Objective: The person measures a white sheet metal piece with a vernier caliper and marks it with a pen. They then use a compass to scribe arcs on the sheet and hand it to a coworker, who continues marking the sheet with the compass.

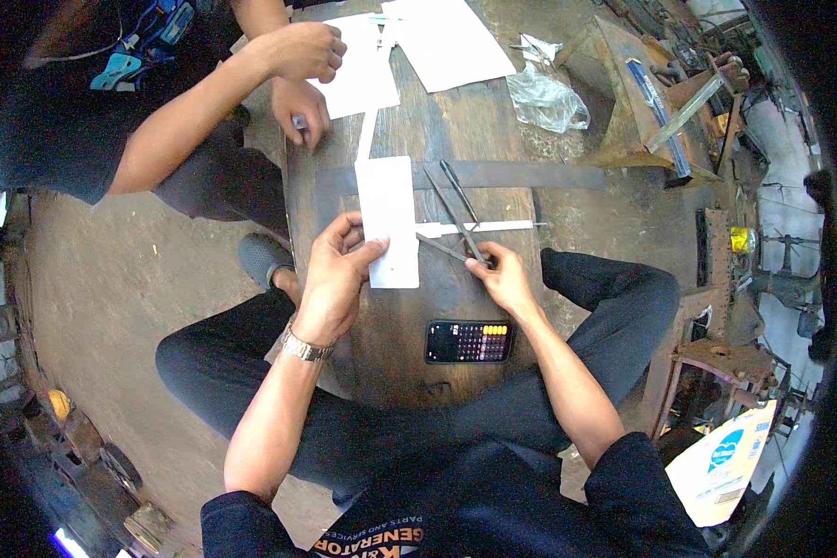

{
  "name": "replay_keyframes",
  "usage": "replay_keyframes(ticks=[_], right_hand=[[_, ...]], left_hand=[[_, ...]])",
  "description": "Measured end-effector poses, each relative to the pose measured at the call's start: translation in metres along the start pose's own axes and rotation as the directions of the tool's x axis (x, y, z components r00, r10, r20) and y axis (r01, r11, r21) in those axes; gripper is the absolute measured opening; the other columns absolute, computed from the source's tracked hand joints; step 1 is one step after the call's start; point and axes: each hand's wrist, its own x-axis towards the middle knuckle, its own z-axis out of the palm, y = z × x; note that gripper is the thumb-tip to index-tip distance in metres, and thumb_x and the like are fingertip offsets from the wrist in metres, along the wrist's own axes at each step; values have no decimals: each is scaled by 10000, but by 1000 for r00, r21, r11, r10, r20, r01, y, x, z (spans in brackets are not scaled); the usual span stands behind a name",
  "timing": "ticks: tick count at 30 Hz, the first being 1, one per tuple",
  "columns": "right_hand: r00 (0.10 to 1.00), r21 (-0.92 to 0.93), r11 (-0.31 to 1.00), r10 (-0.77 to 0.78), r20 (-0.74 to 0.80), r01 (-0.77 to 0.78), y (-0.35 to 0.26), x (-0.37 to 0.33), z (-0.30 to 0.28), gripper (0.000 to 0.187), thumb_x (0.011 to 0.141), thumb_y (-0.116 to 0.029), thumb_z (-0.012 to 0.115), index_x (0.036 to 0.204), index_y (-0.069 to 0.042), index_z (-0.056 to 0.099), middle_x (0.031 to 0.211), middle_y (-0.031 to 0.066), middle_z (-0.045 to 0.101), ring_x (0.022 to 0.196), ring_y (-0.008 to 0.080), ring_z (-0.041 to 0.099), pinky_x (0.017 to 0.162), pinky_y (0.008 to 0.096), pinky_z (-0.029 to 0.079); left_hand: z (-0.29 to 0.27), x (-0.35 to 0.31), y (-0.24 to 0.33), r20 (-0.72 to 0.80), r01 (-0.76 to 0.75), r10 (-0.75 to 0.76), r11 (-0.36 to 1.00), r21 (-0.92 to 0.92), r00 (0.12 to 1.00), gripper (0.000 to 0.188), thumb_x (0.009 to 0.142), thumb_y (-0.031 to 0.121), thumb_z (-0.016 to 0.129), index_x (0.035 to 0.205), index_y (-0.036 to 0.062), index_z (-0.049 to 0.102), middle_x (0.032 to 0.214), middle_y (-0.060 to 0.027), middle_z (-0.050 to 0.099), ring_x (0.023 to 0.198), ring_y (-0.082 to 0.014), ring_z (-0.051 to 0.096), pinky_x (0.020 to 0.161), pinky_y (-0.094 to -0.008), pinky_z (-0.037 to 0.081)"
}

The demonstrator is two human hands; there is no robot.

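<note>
My left hand (339,270) grips a small white rectangular card (388,200) by its lower left edge, thumb on top. My right hand (502,276) is closed on a dark metal tool with two thin straight legs (460,226), spread in a V. One leg points at the card's right edge; the other slants up and away. Its exact kind is unclear. Beneath the tool lies a white caliper-like strip (502,225), partly hidden by the card. A black pen (457,188) rests beside the upper leg.
A phone showing a keypad (470,341) lies on the wooden table (381,358) near me. A flat dark metal bar (567,174) crosses it. White sheets (456,46) and a clear plastic bag (547,98) lie farther off. Another person's hands (302,84) are at the far left.
</note>
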Motion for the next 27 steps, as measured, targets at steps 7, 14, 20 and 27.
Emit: replay_keyframes(ticks=[7,14,20,27], right_hand=[[962,312,924,-157,-224,223,-48,-26,-87,204,927,-54,700,1099,57,699,1027,100,657,721,126,640,601,256,525],[855,244,880,-276,-439,409,-104,-89,-166,274,878,-98,731,1098,58,681,1022,175,646,766,240,686,590,290,554],[767,86,797,-536,-354,597,-122,-132,-192,213,890,-189,710,1007,-26,639,827,173,645,647,236,595,570,354,495],[780,-26,798,-595,-194,603,-156,-156,-186,244,866,-226,759,987,-56,631,775,137,644,649,239,596,610,380,476]], left_hand=[[10,-8,15,-59,-94,85,982,-164,995,339,992,36,589,1319,56,499,1165,-85,673,1002,-156,670,811,-305,576],[6,-18,28,-146,-164,161,986,-9,976,378,1004,104,628,1343,84,463,1165,-104,670,993,-117,659,750,-257,566],[6,-25,37,-151,-302,292,952,-47,944,429,1007,106,624,1371,75,398,1212,-154,655,1010,-188,687,758,-320,616],[8,-36,40,-182,-355,345,935,-24,921,450,1013,85,592,1407,92,375,1218,-157,652,1036,-197,679,792,-338,605]])
